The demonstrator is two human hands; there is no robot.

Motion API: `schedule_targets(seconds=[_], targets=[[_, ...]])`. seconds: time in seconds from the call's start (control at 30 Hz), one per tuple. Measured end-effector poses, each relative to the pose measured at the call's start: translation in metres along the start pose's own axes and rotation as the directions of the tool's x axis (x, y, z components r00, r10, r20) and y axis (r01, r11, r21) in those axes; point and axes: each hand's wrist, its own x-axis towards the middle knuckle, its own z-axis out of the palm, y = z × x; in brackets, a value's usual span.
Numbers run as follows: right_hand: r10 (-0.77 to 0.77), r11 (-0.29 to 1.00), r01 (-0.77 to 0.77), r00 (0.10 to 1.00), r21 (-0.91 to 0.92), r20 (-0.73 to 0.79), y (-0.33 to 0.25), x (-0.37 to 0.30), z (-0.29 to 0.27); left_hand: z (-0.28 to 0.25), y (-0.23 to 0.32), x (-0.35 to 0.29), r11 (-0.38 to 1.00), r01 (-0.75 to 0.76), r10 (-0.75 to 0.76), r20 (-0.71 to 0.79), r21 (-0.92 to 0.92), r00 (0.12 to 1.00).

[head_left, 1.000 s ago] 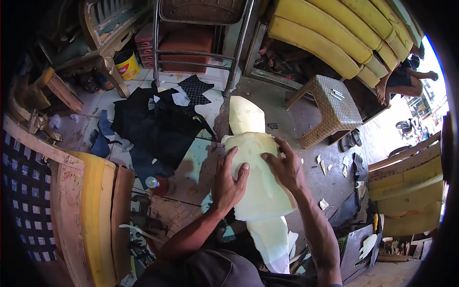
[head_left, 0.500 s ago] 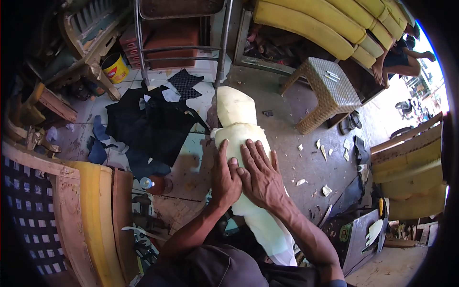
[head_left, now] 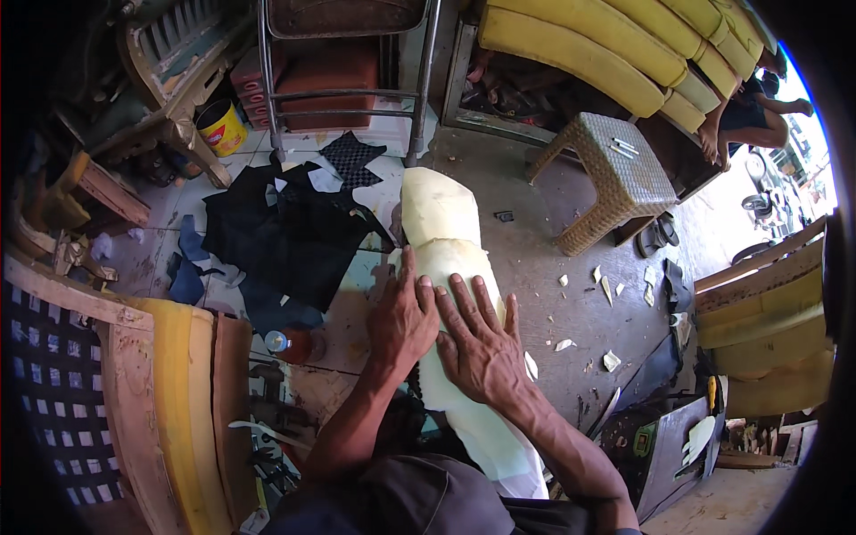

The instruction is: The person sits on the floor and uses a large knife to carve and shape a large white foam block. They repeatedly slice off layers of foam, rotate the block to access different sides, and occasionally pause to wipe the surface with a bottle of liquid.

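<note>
A long, pale cream foam pad (head_left: 441,259), shaped like a motorcycle seat, stretches away from my lap. Its far end is a raised, angular block, and a seam crosses just below that. My right hand (head_left: 486,343) lies flat on the foam with its fingers spread. At the pad's left edge is my left hand (head_left: 403,325), thumb on top and index finger pointing forward along the edge. The other fingers bend down over the side and are partly hidden, so the hand grips that edge. The near part of the pad, thin and whitish, runs down between my forearms.
Black fabric (head_left: 267,241) lies on the tiles to the left, near a capped bottle (head_left: 290,345). A woven stool (head_left: 615,169) stands at the right, with foam scraps (head_left: 611,360) below. Yellow cushions (head_left: 571,49) are stacked behind; a metal-framed chair (head_left: 348,92) stands ahead. Another person sits far right.
My left hand has slid left off the top to the pad's edge, its fingers now bent over the side. The right hand stays flat, shifted slightly down. The pad's upper surface between them shows more.
</note>
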Motion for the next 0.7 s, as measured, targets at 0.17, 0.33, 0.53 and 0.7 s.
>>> schedule_targets(seconds=[0.17,0.33,0.53,0.7], targets=[[0.010,1.000,-0.010,1.000,-0.025,0.005,0.008,-0.002,-0.001,-0.006,0.016,0.000,0.989,0.009,-0.016,0.045,0.148,0.999],[0.000,1.000,0.000,1.000,0.003,0.001,0.000,0.001,0.002,0.008,-0.011,0.000,0.933,-0.144,0.206,-0.161,0.330,0.965],[0.181,0.980,-0.178,0.983,0.084,-0.018,0.003,0.000,0.000,0.015,-0.010,0.008,0.988,-0.146,0.140,-0.115,-0.050,0.983],[0.362,0.908,-0.309,0.919,0.283,-0.158,0.010,-0.011,-0.013,0.001,-0.035,0.054,0.895,-0.169,0.131,-0.117,-0.412,0.984]])
